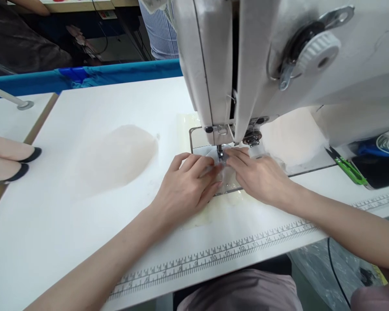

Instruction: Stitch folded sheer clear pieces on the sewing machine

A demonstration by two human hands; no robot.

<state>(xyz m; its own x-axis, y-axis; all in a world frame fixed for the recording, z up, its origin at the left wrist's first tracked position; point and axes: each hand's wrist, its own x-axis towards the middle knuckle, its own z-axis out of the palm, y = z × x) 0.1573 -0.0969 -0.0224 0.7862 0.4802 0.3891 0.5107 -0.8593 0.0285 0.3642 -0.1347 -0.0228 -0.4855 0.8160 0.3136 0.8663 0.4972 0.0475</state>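
At the white sewing machine, both my hands are close to the presser foot. A small piece of thin white fabric lies under the foot, mostly covered by my fingers. My left hand is left of the needle area, its fingers curled and its thumb and index finger closed on the fabric. From the right, my right hand reaches in with its fingers together, their tips holding the fabric's edge beside the foot. The exact grip of the fingertips is partly hidden.
A sheer oval piece lies left on the white table; another pale sheer piece lies right. Green thread snips sit beside a black flat object. A printed ruler follows the front edge. Two beige black-ended pieces are far left.
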